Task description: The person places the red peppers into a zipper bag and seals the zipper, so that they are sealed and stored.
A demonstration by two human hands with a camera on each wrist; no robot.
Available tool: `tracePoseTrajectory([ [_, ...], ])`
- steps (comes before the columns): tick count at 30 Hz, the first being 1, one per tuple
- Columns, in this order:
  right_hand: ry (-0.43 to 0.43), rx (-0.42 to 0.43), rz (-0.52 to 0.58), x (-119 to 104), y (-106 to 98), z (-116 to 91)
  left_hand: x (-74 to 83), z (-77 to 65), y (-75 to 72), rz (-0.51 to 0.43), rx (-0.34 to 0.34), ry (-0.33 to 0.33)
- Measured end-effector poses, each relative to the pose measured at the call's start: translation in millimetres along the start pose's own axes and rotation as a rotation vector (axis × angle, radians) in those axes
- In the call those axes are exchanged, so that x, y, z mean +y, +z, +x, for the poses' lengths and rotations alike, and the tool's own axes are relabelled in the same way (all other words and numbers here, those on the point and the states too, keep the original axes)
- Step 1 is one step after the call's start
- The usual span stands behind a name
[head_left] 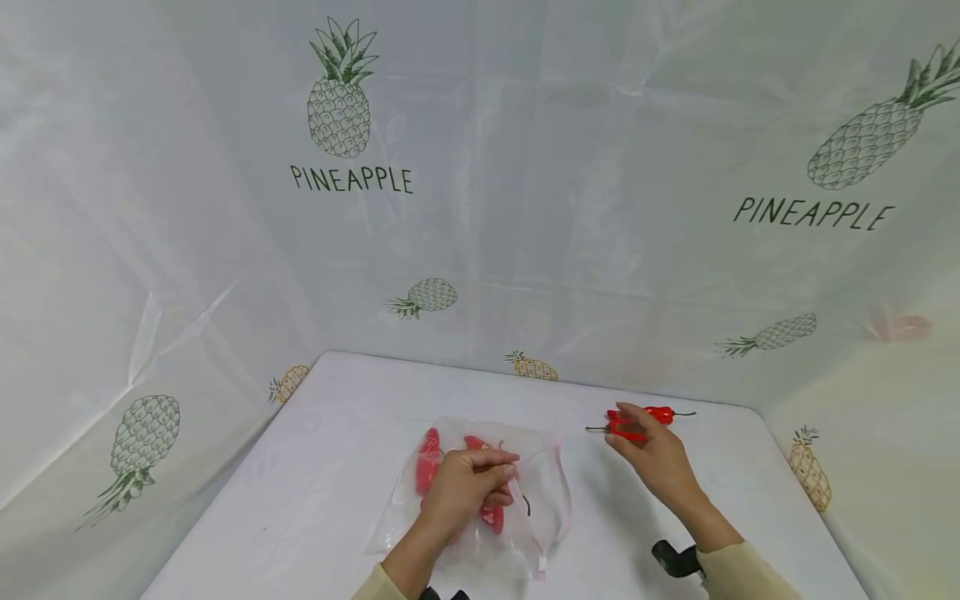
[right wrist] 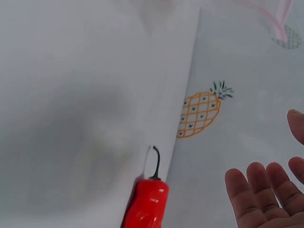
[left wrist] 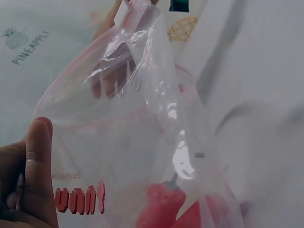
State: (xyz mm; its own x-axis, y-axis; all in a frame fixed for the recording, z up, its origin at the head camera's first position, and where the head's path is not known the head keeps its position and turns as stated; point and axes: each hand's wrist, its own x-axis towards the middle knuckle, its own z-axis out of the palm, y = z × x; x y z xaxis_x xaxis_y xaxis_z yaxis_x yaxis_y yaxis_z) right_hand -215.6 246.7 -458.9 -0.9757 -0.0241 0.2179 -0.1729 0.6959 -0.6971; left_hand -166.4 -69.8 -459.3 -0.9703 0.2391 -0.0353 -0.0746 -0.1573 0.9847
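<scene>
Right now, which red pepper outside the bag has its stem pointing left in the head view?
The front pepper, lower in that view; the back pepper points its stem right instead.

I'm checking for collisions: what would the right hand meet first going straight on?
Probably the nearer red pepper in the head view, though depth is unclear: the right hand may pass over it.

The desk (head_left: pixel 300 467) is white, with rounded far corners, and runs off the bottom of the head view. A clear bag (head_left: pixel 546 496) with red peppers (head_left: pixel 428 458) inside sits around its near middle, pink-edged mouth toward the right; how much of it touches the surface cannot be told. Toward the far right corner lie a nearer pepper (head_left: pixel 628 431), stem pointing left, and a farther pepper (head_left: pixel 662 413), stem pointing right, close together.
</scene>
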Motion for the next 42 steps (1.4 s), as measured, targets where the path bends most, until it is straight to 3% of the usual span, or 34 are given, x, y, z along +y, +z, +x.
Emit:
tracePoseTrajectory([
  [6, -0.002, 0.000, -0.016, 12.8, -4.1, 3.4, 1.3, -2.8, 1.3, 0.130, -0.002, 0.005],
  [11, 0.032, -0.009, -0.056, 20.8, -4.3, 5.4, 2.2, -4.1, 3.0, 0.171, 0.011, 0.005],
  [25, 0.042, -0.013, -0.137, 48.5, -10.3, 16.5, 0.9, -3.0, 4.1, 0.191, 0.013, 0.014],
  [42, 0.087, -0.120, -0.213, 75.1, -11.0, 39.8, -0.3, -0.8, 5.0, 0.166, 0.004, 0.010],
])
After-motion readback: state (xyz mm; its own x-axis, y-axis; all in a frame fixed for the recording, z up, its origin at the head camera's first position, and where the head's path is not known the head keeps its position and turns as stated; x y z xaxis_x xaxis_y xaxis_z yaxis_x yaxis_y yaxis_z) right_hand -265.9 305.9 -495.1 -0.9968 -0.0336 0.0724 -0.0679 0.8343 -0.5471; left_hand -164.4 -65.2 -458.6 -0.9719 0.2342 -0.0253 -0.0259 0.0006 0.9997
